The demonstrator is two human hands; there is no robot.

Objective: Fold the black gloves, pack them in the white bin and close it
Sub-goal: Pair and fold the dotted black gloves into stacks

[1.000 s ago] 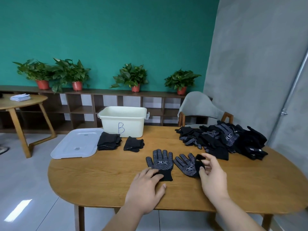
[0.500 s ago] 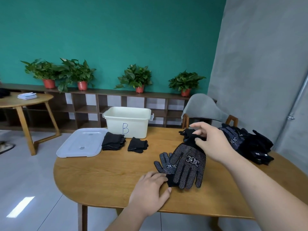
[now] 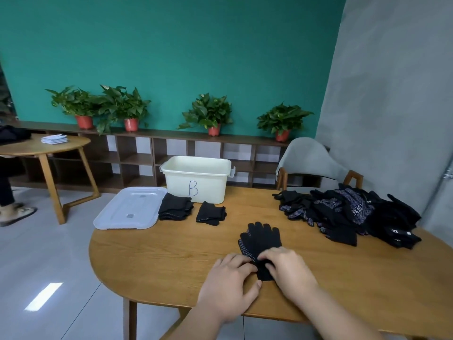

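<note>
Under a teal wall [image 3: 171, 57], the tabletop [image 3: 159, 261] carries a heap of black gloves [image 3: 348, 214] at right, the open white bin [image 3: 196, 185] at the far edge, its lid [image 3: 127, 207] left of it, and two folded stacks [image 3: 175, 207] in front. Near the front edge a glove pair [image 3: 261, 241] lies flat. The left grip [image 3: 230, 283] and right grip [image 3: 286, 268] rest bent-fingered on its cuff; whether they pinch it is unclear.

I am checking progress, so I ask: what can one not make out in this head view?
Head view:
- Inside of the white bin: its near wall hides the bottom, so any packed gloves stay unseen.
- Cuffs of the stacked gloves: covered by the left hand and right hand; whether the right one pinches is unclear.
- Glove pile: overlapping, count unclear; labels too small.
</note>
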